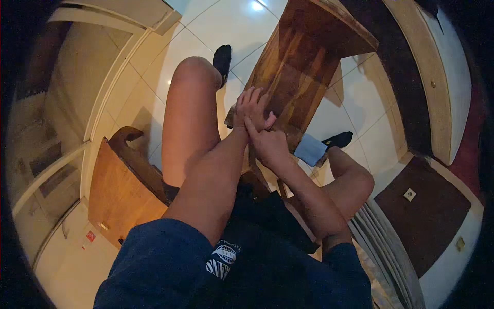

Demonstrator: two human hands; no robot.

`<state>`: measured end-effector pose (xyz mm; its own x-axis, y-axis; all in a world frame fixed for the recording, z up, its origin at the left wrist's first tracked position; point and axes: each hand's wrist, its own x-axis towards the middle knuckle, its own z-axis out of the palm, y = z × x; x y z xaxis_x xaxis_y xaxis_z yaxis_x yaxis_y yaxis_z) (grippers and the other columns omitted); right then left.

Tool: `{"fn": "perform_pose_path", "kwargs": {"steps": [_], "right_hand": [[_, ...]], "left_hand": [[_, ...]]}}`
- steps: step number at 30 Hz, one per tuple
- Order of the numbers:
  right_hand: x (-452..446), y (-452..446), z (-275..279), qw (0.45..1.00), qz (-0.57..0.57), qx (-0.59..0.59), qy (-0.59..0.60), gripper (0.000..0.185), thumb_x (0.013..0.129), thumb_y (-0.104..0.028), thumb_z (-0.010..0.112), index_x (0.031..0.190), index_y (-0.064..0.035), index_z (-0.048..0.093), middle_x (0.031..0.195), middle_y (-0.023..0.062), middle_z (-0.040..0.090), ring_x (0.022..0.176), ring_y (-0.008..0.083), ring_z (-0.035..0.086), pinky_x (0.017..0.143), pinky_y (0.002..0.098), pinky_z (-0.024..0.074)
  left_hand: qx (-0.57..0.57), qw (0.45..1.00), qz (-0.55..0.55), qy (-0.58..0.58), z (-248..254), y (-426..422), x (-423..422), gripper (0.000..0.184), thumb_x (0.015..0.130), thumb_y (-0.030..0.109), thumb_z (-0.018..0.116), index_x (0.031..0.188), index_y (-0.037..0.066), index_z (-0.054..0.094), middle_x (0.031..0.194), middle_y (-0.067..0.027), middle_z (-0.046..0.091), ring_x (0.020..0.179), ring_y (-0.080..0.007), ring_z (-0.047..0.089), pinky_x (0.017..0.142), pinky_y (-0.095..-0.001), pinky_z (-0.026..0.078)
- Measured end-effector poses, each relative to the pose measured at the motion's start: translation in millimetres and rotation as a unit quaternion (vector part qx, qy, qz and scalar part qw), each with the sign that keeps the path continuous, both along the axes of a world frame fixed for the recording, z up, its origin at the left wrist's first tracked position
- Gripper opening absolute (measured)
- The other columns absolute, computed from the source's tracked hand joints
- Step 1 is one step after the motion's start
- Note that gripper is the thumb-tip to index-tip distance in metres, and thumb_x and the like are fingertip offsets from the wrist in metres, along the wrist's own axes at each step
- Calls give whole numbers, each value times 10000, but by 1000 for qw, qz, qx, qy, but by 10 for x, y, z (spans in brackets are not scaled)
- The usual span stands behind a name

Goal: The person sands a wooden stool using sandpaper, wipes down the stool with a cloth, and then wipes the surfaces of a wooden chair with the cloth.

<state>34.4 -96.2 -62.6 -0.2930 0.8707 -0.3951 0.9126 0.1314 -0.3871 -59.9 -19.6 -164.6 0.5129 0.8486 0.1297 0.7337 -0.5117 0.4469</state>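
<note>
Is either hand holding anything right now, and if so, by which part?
No held object shows. The left hand is spread; the right hand has its index finger by the left wrist. Both palms are hidden, though.

Wooden piece (288,87): reddish brown, streaked with darker grain. Folded cloth (310,149): pale blue. Floor (206,26): glossy cream-white tiles, gridded by thin darker lines. Socks (222,62): black. Shirt (154,252): dark navy, bearing a white printed emblem and lettering (222,260). Left-hand wooden panel (123,190): warm orange-brown. Right-hand wall panel (422,216): dark brown.
</note>
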Motion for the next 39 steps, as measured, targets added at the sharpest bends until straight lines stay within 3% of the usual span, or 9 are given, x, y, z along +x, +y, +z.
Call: {"fn": "perform_pose_path", "kwargs": {"steps": [4,8,12,19,24,27,31,36,39], "right_hand": [[-7,17,44,999,-5,-27,-37,769,845,-111,609,1557,-140,318,823,208,707,690,349,706,545,452,536],[-5,-21,-163,984,-3,180,-5,781,842,-113,606,1566,-138,313,785,196,699,641,334,697,521,439,533],[-21,-16,-185,973,50,218,-56,807,830,-113,613,1575,-128,302,750,183,690,594,315,684,518,437,530],[14,-18,-78,997,21,56,-53,779,827,-129,624,1553,-112,342,736,173,686,583,310,680,522,433,520],[78,-33,41,999,9,41,-28,746,840,-133,621,1537,-98,357,765,161,702,607,311,690,525,455,510],[89,-115,-34,996,-19,86,-10,724,853,-148,598,1539,-128,367,811,159,720,631,321,702,623,445,550],[117,-88,-58,1000,4,20,-21,762,864,-133,608,1564,-157,307,828,180,716,656,338,699,555,476,516],[70,-73,-166,998,-7,64,27,796,865,-124,610,1582,-204,272,835,202,709,654,365,692,584,499,532],[28,-17,-111,999,9,-31,26,810,870,-109,600,1591,-218,247,840,216,704,680,394,692,635,518,549]], "left_hand": [[-2,1000,-7,15,-2,-3,-14,682,685,442,704,1249,63,643,1386,-139,547,1328,-344,479,1127,-521,345],[-34,999,-5,13,33,-15,1,664,720,430,672,1286,83,644,1403,-155,529,1379,-352,432,1164,-511,291],[-60,997,-5,38,76,-8,-8,665,724,427,669,1287,74,644,1413,-151,523,1386,-346,425,1168,-512,282],[-36,999,-9,19,-28,-1,-12,680,705,443,673,1276,74,651,1413,-148,522,1379,-355,426,1167,-512,285],[-59,998,-5,19,13,9,-14,679,700,454,668,1270,86,656,1412,-146,523,1378,-354,428,1161,-509,292],[-47,998,-7,31,6,4,-14,667,700,450,663,1263,92,661,1406,-144,527,1375,-359,431,1154,-512,300],[-37,999,-5,26,13,-10,-8,678,698,471,679,1234,56,656,1402,-155,528,1368,-346,438,1159,-519,305],[-28,999,-4,25,-56,-7,-6,660,700,462,676,1213,45,663,1395,-157,534,1356,-353,449,1151,-521,314],[-11,1000,1,-2,-41,-12,-5,626,694,424,674,1228,95,677,1364,-150,548,1345,-370,453,1131,-535,334]]}}
